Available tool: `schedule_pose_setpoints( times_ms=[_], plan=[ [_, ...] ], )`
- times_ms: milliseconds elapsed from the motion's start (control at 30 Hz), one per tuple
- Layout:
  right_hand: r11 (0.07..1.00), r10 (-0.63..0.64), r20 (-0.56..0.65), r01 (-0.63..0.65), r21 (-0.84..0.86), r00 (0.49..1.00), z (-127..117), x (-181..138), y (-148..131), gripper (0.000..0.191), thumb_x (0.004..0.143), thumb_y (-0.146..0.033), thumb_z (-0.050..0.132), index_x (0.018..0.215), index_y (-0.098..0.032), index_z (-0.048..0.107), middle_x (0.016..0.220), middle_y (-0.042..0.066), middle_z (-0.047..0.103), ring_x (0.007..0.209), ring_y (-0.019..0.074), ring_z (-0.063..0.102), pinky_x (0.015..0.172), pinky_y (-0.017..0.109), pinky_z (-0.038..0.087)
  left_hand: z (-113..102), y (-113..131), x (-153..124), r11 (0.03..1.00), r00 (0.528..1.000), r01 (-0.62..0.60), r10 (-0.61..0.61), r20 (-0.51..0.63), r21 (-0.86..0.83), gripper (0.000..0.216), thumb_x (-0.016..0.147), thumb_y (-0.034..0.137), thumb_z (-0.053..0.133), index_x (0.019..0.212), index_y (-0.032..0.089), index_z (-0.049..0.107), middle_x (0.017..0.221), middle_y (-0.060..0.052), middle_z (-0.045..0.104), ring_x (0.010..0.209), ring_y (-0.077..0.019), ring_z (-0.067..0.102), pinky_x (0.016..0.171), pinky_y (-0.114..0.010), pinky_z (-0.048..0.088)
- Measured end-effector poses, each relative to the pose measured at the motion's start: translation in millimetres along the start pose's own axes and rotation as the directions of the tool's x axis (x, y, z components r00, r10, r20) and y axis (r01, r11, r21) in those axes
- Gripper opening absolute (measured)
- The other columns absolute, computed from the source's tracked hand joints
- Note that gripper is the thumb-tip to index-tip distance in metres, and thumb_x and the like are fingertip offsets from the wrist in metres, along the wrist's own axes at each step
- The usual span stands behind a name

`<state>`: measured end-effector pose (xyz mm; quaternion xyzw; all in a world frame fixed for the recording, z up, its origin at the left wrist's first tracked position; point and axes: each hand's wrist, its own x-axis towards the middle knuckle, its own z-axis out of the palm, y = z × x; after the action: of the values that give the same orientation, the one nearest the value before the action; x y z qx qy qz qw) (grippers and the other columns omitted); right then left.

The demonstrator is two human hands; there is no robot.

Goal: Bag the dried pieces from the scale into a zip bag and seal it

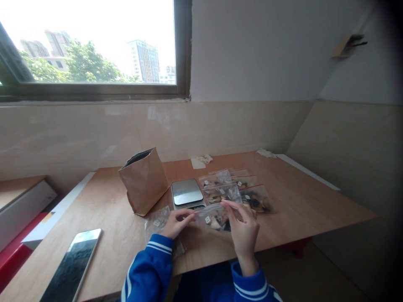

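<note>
My left hand (179,222) and my right hand (242,228) both pinch the top edge of a small clear zip bag (214,218) that holds dark and pale pieces. The bag lies on the wooden table (315,201), just in front of a small digital scale (187,193). Both hands have their fingers closed on the bag's seal, left at its left end, right at its right end. Blue sleeves with white stripes cover my wrists.
An open brown paper bag (144,180) stands left of the scale. Several filled clear bags (239,188) lie behind my right hand. A phone (74,264) lies at the near left. Empty clear bags (157,222) sit under my left wrist. Paper scraps (203,160) lie by the wall.
</note>
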<state>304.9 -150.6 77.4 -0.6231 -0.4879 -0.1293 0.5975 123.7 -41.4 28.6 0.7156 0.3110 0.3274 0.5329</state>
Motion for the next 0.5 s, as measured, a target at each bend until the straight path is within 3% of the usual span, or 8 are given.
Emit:
schedule_pose_setpoints(
  times_ms=[167, 333, 500],
  plan=[
    [0.996, -0.036, 0.192, 0.02, 0.085, 0.981, 2.0, -0.9, 2.0, 0.028, 0.092, -0.041, 0.05, 0.096, -0.025, 0.072, 0.092, 0.003, 0.074, 0.083, 0.0202, 0.066, 0.082, 0.034, 0.043, -2.8, 5.0, 0.3, 1.0, 0.998, -0.006, 0.004, -0.062, -0.026, 0.032, 0.078, 0.043, 0.063, 0.092, 0.017, 0.075, 0.095, -0.009, 0.074, 0.085, -0.0235, 0.066, 0.062, -0.027, 0.052],
    [0.964, 0.221, 0.064, -0.228, 0.138, 0.973, -0.2, -6.4, 19.6, 0.035, 0.093, -0.044, 0.045, 0.104, -0.022, 0.071, 0.091, 0.006, 0.074, 0.083, 0.0211, 0.068, 0.079, 0.032, 0.048, -10.4, 4.3, 0.1, 0.997, 0.945, -0.075, 0.062, -0.32, -0.03, 0.032, 0.079, 0.044, 0.061, 0.085, 0.016, 0.075, 0.088, -0.009, 0.074, 0.081, -0.0229, 0.067, 0.065, -0.029, 0.052],
    [0.91, 0.277, 0.227, -0.331, 0.25, 0.934, 5.9, -10.7, 23.1, 0.038, 0.089, -0.048, 0.048, 0.097, -0.02, 0.073, 0.094, 0.007, 0.074, 0.088, 0.0233, 0.069, 0.077, 0.031, 0.053, -8.8, 9.0, -2.4, 0.997, 0.976, -0.076, 0.069, -0.205, -0.022, 0.035, 0.082, 0.046, 0.057, 0.099, 0.019, 0.072, 0.098, -0.008, 0.072, 0.09, -0.0226, 0.065, 0.069, -0.029, 0.052]
  ],
)
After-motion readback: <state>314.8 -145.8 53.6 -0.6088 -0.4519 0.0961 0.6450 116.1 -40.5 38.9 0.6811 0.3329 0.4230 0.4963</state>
